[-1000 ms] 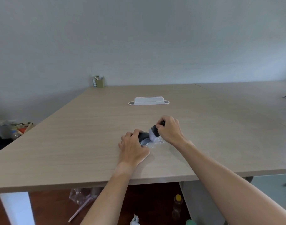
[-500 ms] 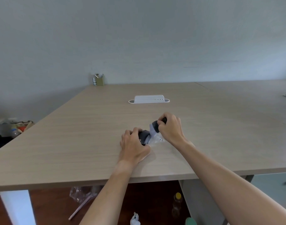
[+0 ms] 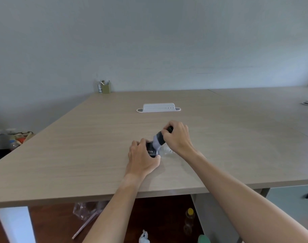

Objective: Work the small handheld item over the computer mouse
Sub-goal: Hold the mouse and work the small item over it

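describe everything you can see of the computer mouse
The computer mouse is a small black body with pale lettering on its near side, too small to read. It sits on the wooden desk, gripped by the left hand, which hides most of it. The handheld item's pale end presses against its top right.

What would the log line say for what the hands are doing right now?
left hand: holds mouse on table | right hand: grips tool, tilted onto mouse | wrapper: beside mouse
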A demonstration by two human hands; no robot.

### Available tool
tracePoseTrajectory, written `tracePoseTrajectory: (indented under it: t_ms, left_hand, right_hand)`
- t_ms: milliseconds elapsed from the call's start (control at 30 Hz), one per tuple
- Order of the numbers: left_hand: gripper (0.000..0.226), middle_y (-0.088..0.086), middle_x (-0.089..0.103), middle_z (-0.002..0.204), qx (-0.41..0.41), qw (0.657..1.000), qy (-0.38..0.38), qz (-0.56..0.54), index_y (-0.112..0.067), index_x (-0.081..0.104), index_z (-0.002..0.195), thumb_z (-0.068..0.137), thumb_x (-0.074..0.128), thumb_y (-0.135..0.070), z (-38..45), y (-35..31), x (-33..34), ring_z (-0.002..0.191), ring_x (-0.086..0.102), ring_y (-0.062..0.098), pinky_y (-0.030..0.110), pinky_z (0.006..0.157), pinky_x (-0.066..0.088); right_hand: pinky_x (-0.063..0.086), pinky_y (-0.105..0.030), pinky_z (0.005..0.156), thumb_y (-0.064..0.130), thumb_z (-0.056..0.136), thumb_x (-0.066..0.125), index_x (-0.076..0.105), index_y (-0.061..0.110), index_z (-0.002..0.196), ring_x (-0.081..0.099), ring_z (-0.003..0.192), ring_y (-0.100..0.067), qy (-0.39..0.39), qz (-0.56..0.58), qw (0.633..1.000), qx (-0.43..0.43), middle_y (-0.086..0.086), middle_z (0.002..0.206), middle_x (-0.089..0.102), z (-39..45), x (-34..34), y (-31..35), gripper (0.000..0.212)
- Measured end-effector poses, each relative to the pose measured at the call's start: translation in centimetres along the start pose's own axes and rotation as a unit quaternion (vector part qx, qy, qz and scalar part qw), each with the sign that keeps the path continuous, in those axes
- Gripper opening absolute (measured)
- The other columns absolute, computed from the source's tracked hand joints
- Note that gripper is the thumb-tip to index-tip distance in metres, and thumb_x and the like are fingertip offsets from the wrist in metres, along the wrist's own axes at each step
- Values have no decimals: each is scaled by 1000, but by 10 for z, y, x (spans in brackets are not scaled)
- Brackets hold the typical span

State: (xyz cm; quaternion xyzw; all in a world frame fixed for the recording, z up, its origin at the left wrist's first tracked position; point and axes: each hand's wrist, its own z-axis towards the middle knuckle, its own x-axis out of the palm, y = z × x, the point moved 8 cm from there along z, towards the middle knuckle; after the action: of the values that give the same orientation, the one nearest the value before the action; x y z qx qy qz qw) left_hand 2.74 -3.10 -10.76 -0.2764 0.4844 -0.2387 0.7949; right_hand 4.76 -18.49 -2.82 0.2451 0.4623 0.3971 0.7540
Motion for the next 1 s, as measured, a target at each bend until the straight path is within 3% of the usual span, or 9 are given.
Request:
tracePoseTrajectory:
  t_ms: [100, 167, 333, 433, 600, 733, 833, 933, 1000]
  left_hand:
    - [49, -2, 52, 103, 4, 1000, 18, 25, -29, 41, 97, 62, 70, -46, 3, 1, 4, 105, 44, 19, 27, 85, 40]
    - [52, -3, 54, 104, 6, 1000, 18, 11, -28, 45, 102, 61, 71, -46, 3, 2, 5, 106, 43, 17, 26, 85, 39]
    - [58, -7, 56, 104, 5, 1000, 2, -26, -33, 55, 108, 55, 75, -48, 1, 4, 2, 104, 43, 12, 21, 84, 35]
    - [56, -9, 58, 95, 17, 999, -13, -26, -28, 58, 104, 56, 81, -44, 1, -2, -5, 101, 45, 12, 18, 77, 30]
    - [60, -12, 60, 90, 22, 999, -13, -35, -23, 63, 102, 52, 87, -47, -2, -9, -11, 101, 47, 12, 20, 76, 32]
    - [65, -13, 60, 86, 31, 998, -23, -48, -23, 66, 100, 47, 90, -50, -3, -12, -14, 97, 51, 13, 22, 76, 35]
    - [61, -13, 60, 83, 35, 999, -24, -32, -22, 66, 94, 47, 90, -52, -3, -12, -14, 94, 51, 13, 23, 75, 35]
    - [55, -13, 59, 76, 36, 999, -17, -13, -21, 61, 82, 49, 85, -58, 1, -10, -10, 90, 51, 15, 21, 70, 31]
    - [55, -14, 60, 80, 40, 999, -16, -11, -22, 64, 91, 53, 84, -56, 1, -10, -8, 94, 52, 15, 20, 73, 31]
  right_hand:
    - [38, -11, 54, 4, 80, 61, 71, 9, 72, 55, 64, -2, 88, 28, 995, -20, 11, 65, 63, -9, 14, 12, 14]
    - [40, -11, 54, 4, 80, 60, 71, 11, 71, 57, 67, -6, 106, 7, 994, -23, 7, 69, 66, -11, 17, 8, 16]
    - [54, -33, 60, 4, 74, 52, 69, 5, 72, 64, 73, -21, -18, -34, 999, 28, -3, 73, 71, -3, -11, -12, 17]
    - [42, -21, 53, 4, 77, 57, 71, 3, 72, 57, 65, -14, -18, 26, 998, 48, 0, 67, 68, -6, -12, -7, 15]
    - [36, -11, 48, 6, 78, 61, 70, 12, 67, 53, 53, -4, 99, 42, 994, 19, 10, 58, 62, -19, 16, 4, 16]
    - [39, -12, 48, 4, 78, 57, 70, 3, 73, 58, 66, -15, 5, -10, 1000, 23, 1, 67, 67, -10, 4, -3, 14]
    - [39, -14, 49, 4, 79, 58, 70, 1, 74, 56, 63, -13, -36, 2, 999, 29, 1, 66, 66, -4, -6, 2, 14]
    - [39, -7, 48, 4, 79, 60, 72, 4, 72, 56, 61, -6, 29, 16, 999, 10, 3, 67, 67, -8, 3, 12, 14]
    - [39, -6, 47, 4, 78, 60, 73, 6, 71, 57, 62, -5, 91, 1, 996, -7, 3, 68, 69, -13, 13, 14, 14]
